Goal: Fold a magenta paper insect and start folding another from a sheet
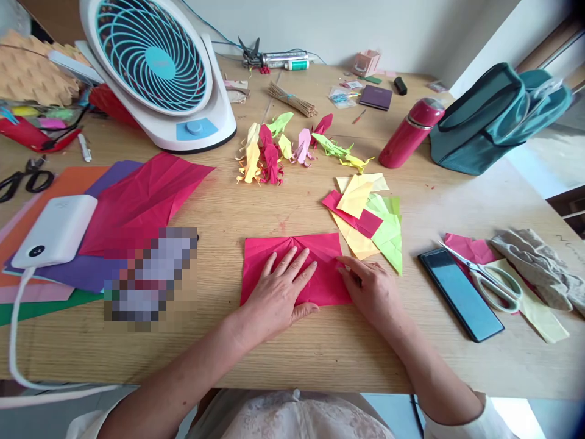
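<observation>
A sheet of red paper [260, 256], creased and folded to a rectangle, lies flat on the table in front of me. My left hand [286, 283] rests palm down on its middle with the fingers spread. At the sheet's right edge, my right hand [372, 286] has its fingers curled, thumb and forefinger closed on the paper's edge. Just beyond that hand sits a loose pile of folded yellow, red and green paper pieces [356, 198]. Farther back stand several folded paper insects [272, 158] in red, yellow, green and pink.
A fan [192, 122] stands at back left, near coloured sheets [105, 177] under a white power bank [57, 228]. On the right are a phone [461, 296], scissors [496, 283], a grey cloth [539, 265], a red flask [411, 134] and a teal bag [479, 131]. One item at left is pixelated.
</observation>
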`<move>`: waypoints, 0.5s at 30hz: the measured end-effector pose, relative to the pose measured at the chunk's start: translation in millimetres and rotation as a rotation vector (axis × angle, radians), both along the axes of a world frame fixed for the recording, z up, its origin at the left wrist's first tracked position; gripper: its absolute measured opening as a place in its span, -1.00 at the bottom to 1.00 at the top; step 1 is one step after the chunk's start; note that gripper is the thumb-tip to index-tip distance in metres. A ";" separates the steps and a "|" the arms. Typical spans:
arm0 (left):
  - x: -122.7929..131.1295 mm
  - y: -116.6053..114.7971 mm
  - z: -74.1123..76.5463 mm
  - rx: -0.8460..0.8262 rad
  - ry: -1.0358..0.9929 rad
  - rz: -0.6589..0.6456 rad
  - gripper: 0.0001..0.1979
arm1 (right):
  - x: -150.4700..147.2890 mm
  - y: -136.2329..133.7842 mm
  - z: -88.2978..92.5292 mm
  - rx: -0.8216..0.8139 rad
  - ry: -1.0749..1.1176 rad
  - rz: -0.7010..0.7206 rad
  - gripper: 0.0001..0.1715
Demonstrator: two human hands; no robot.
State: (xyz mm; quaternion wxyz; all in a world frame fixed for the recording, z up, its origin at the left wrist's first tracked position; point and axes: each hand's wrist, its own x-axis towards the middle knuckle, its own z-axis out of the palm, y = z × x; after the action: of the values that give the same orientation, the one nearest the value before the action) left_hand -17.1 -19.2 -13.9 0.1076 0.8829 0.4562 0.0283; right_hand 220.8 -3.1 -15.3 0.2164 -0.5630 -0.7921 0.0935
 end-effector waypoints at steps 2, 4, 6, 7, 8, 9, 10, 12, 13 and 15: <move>0.6 2.5 4.2 0.001 -0.011 -0.004 -0.19 | -0.3 0.0 -0.1 -0.003 0.001 0.001 -0.69; 1.3 7.0 8.1 0.011 -0.004 0.004 -0.25 | -0.5 0.2 0.3 -0.003 -0.001 0.008 -0.68; 2.0 13.4 11.0 0.025 0.021 0.035 -0.34 | -0.6 0.7 1.0 0.003 -0.002 0.015 -0.68; 2.3 17.0 11.8 0.028 0.036 0.056 -0.37 | -0.7 0.9 1.2 0.007 -0.001 0.016 -0.68; 2.6 20.6 12.2 0.028 0.050 0.074 -0.38 | -0.9 1.1 1.3 0.010 0.003 0.015 -0.68; 2.8 23.9 12.1 0.021 0.062 0.084 -0.38 | -1.2 1.2 1.3 0.011 0.007 0.013 -0.68; 2.9 26.6 11.7 0.010 0.071 0.087 -0.37 | -1.5 1.3 1.1 0.011 0.010 0.011 -0.68; 3.2 29.7 10.5 -0.011 0.082 0.083 -0.34 | -1.9 1.1 0.6 0.007 0.014 0.012 -0.67; 3.4 30.2 9.9 -0.017 0.086 0.081 -0.33 | -1.7 0.9 0.4 0.006 0.017 0.018 -0.67; 3.9 29.6 8.8 -0.024 0.092 0.083 -0.31 | 0.6 0.8 0.7 0.007 0.033 0.027 -0.66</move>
State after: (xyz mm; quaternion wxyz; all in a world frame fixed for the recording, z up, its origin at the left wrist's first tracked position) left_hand -13.2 10.4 -5.1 0.0958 0.8622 0.4972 -0.0132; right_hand 221.4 -2.3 -14.5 0.2301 -0.5499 -0.7963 0.1028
